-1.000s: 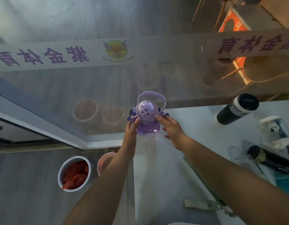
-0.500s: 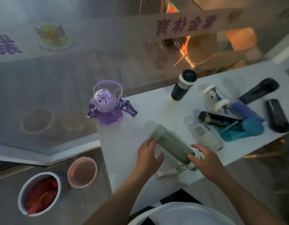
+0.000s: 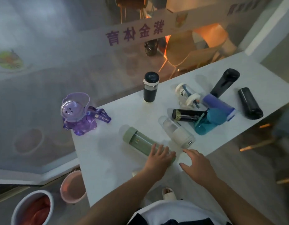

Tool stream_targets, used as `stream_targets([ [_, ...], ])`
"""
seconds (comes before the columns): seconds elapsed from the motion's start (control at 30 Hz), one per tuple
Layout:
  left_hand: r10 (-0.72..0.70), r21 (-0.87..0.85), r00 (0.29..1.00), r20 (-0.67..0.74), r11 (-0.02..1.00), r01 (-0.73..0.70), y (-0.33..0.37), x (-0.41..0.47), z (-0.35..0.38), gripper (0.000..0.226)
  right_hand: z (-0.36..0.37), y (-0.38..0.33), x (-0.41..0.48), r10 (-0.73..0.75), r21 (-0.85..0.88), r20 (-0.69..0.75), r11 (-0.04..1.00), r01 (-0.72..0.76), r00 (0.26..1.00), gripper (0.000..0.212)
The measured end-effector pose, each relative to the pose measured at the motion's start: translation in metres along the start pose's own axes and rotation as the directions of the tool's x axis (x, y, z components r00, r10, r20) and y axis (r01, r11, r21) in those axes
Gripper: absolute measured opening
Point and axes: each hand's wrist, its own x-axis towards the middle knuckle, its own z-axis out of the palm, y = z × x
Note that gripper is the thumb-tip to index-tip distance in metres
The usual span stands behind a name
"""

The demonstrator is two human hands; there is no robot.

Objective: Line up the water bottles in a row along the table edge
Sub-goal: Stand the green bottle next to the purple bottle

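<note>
A purple cartoon bottle (image 3: 77,116) stands upright at the far left corner of the white table (image 3: 108,159). A dark bottle with a white collar (image 3: 150,87) stands upright along the far edge. A green bottle (image 3: 140,142) lies on its side near the front edge. My left hand (image 3: 158,158) rests on its lower end, fingers laid over it. My right hand (image 3: 197,164) hovers just right of that end, fingers spread, holding nothing. A white bottle (image 3: 176,131) lies beside the green one.
Several more bottles lie in a heap at the right: a black one with gold trim (image 3: 187,115), a teal one (image 3: 210,120), a blue-purple one (image 3: 217,103), a clear one (image 3: 186,94) and two black ones (image 3: 224,82) (image 3: 250,103). A glass wall borders the table's far side. Two bowls (image 3: 72,186) (image 3: 32,208) sit on the floor at left.
Both hands left the purple bottle at the far corner and came back to the lying green bottle. My left hand slid from its upper side to its lower end.
</note>
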Motion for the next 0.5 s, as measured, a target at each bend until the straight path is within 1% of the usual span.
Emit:
stream_targets([
  [0.13, -0.055, 0.056, 0.998, -0.012, 0.997, 0.056, 0.007, 0.009, 0.009, 0.067, -0.005, 0.024, 0.006, -0.024, 0.056, 0.012, 0.998, 0.023, 1.000, 0.061],
  [0.2, -0.085, 0.087, 0.996, -0.039, 0.992, 0.088, 0.011, 0.014, 0.014, 0.072, -0.006, 0.035, 0.009, -0.041, 0.080, 0.019, 0.996, 0.039, 0.999, 0.060],
  [0.3, -0.124, 0.129, 0.992, -0.024, 0.984, 0.127, 0.020, 0.020, 0.015, 0.079, -0.009, 0.047, 0.015, -0.091, 0.120, 0.030, 0.989, 0.087, 0.995, 0.059],
  [0.37, -0.134, 0.150, 0.990, -0.042, 0.979, 0.139, 0.023, 0.024, 0.015, 0.082, -0.012, 0.054, 0.018, -0.132, 0.135, 0.035, 0.983, 0.127, 0.991, 0.057],
  [0.43, -0.122, 0.163, 0.992, -0.025, 0.979, 0.124, 0.024, 0.023, 0.018, 0.086, -0.016, 0.061, 0.021, -0.164, 0.150, 0.042, 0.976, 0.156, 0.986, 0.056],
  [0.5, -0.113, 0.149, 0.992, -0.059, 0.981, 0.121, 0.020, 0.019, 0.021, 0.088, -0.021, 0.064, 0.024, -0.200, 0.158, 0.046, 0.969, 0.190, 0.979, 0.055],
])
